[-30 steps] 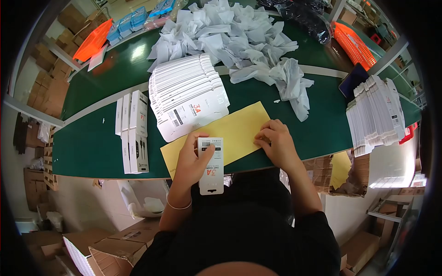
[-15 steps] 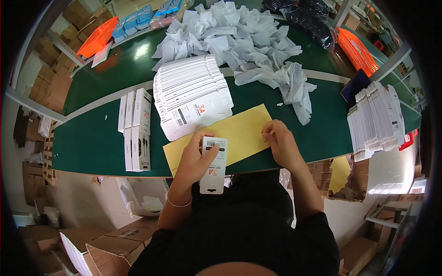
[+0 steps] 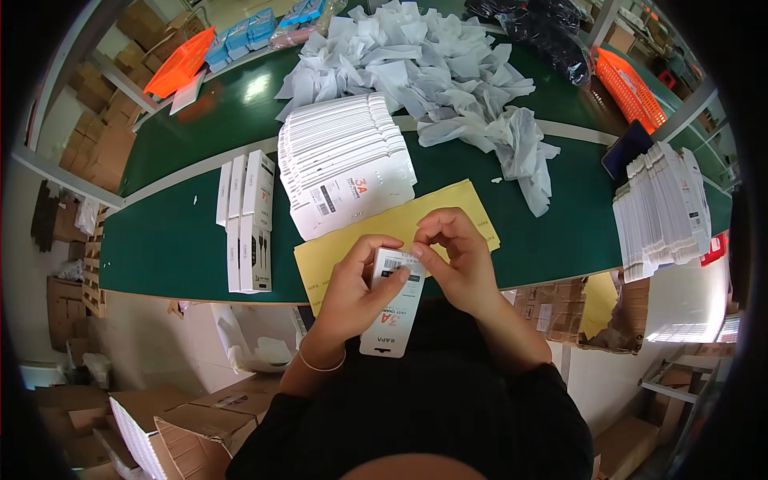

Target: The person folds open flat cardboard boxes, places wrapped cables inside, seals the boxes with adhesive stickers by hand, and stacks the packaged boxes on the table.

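Observation:
My left hand (image 3: 356, 292) is wrapped round a white printed box (image 3: 391, 324) with a hanging tab at its lower end, its thumb lying on the printed face. The box tilts over my lap at the table edge. My right hand (image 3: 456, 260) is at the box's upper end, thumb and forefinger pinched together; what sits between them is too small to make out. Beneath both hands lies a yellow sheet (image 3: 344, 250) with faint printing. Just beyond it a row of flattened white cartons (image 3: 340, 172) overlaps, the front one marked 3A.
Assembled white boxes (image 3: 256, 192) stand stacked at left. More flat cartons (image 3: 664, 212) lean at the right end beside a dark object (image 3: 624, 152). Crumpled white bags (image 3: 400, 60) heap at the back. Orange baskets (image 3: 628, 88) flank the table, and an open carton (image 3: 632, 312) stands below right.
My right hand has moved left from the yellow sheet's right end to the box's top. The box in my left hand has tilted, its upper end now leaning right.

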A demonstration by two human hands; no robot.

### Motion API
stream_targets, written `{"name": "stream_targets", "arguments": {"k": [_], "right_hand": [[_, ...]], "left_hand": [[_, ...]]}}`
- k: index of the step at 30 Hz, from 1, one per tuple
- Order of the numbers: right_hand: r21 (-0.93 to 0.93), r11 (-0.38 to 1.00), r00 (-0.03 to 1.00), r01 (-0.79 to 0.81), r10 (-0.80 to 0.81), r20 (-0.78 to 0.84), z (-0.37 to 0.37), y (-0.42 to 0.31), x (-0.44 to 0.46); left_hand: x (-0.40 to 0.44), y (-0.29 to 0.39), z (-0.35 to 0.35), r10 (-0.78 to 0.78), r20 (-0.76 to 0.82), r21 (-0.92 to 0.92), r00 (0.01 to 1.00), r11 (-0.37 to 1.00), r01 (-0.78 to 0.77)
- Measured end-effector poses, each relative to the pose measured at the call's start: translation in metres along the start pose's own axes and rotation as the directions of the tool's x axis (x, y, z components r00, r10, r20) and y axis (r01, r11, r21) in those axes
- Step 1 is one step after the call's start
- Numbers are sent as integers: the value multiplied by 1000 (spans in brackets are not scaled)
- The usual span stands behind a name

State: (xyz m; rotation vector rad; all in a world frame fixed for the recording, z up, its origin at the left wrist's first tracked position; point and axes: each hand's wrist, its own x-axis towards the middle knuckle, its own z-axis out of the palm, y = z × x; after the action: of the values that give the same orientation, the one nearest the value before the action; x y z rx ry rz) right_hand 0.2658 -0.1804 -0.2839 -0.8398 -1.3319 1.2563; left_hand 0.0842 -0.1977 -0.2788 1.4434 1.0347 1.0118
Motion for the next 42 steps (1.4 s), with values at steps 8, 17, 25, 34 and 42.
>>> {"name": "stream_targets", "arguments": {"k": [8, 17, 25, 34, 42], "right_hand": [[-180, 980, 996, 88, -89, -2, 8, 7, -4], [-67, 998, 1000, -7, 8, 17, 12, -1, -2], [479, 789, 922, -386, 344, 176, 10, 2, 10], [-724, 689, 996, 22, 49, 78, -11, 28, 62], [-930, 327, 985, 168, -92, 145, -15, 47, 93]], "left_hand": [[-4, -2, -2, -2, -20, -17, 1000, 1000, 2], [-10, 14, -8, 79, 51, 20, 996, 997, -80], [-24, 28, -11, 170, -107, 22, 980, 986, -168], [-45, 32, -119, 781, -388, 442, 490, 624, -644], [-99, -48, -220, 385, -652, 491, 654, 871, -23]]}}
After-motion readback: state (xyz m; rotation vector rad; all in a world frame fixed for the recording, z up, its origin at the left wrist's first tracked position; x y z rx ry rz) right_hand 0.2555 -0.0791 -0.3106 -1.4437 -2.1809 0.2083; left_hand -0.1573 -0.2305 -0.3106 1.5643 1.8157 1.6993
